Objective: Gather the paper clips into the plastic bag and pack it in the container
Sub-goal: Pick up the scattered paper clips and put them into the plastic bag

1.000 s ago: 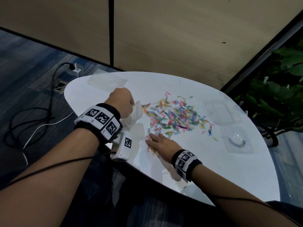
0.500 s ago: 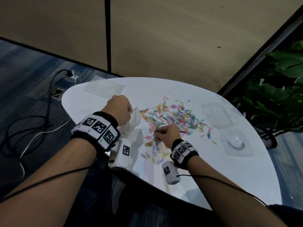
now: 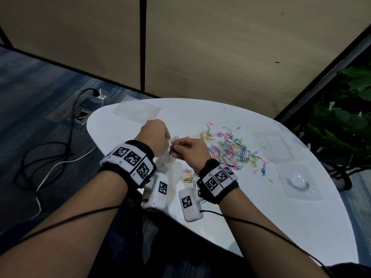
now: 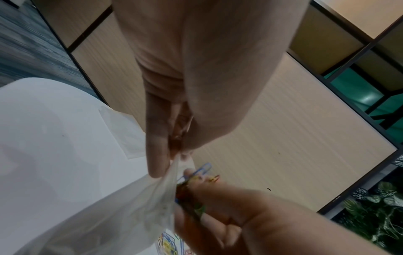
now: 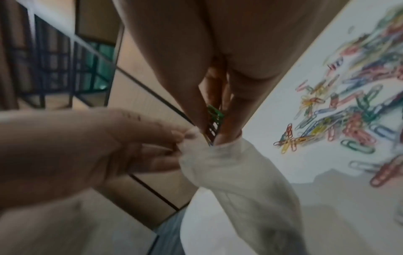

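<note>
Lifted since a second ago from the bench (image 3: pixel 230 227): right hand (image 3: pixel 192 151), fingers (image 5: pixel 191 96) pinching paper clips (image 5: pixel 214 117) at the plastic bag (image 5: pixel 235 169) mouth. Left hand (image 3: pixel 154 137) fingers (image 4: pixel 157 143) grip bag rim. Loose clips (image 3: pixel 230 149) beside; clear container (image 3: pixel 297 181) holds none.

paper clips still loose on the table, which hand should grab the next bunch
Right. The right hand works beside the loose paper clips and is feeding a pinch of them into the plastic bag. The left hand pinches the bag's mouth, so letting go would likely close it.
</note>
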A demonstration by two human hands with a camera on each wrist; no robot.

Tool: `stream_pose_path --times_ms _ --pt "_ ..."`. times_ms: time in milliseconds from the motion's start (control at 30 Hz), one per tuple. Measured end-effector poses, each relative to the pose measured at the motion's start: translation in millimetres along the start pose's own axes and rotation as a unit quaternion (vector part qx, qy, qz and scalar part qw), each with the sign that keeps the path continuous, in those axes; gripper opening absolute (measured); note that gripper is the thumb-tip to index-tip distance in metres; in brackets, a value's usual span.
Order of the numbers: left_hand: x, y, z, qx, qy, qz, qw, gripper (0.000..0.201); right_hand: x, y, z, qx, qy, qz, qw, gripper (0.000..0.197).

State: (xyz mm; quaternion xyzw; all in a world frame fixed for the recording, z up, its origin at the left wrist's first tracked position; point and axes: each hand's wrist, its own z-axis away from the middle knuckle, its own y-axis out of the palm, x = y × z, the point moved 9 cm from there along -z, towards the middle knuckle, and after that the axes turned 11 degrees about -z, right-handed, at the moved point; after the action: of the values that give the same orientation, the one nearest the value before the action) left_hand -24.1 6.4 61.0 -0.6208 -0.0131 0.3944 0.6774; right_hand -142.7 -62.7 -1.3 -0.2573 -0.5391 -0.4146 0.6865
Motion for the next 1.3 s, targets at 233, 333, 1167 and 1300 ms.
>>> stream_pose_path --times_ms 233,333,1167,1300 --pt "-3 3 1 0.015 0.009 0.001 1.0 0.021 22 21 1 0.068 -0.1 0.393 0.911 0.024" --pt "-5 2 1 0.015 0.011 -0.005 1.0 0.02 19 31 10 0.159 -0.084 0.423 0.888 0.036" --pt "-5 3 2 0.019 0.008 -0.01 1.0 0.026 -118 -40 29 0.096 -0.115 0.667 0.73 0.022" --pt "-2 3 2 0.019 0.005 -0.011 1.0 0.027 -100 -52 13 0.078 -0.11 0.646 0.751 0.023"
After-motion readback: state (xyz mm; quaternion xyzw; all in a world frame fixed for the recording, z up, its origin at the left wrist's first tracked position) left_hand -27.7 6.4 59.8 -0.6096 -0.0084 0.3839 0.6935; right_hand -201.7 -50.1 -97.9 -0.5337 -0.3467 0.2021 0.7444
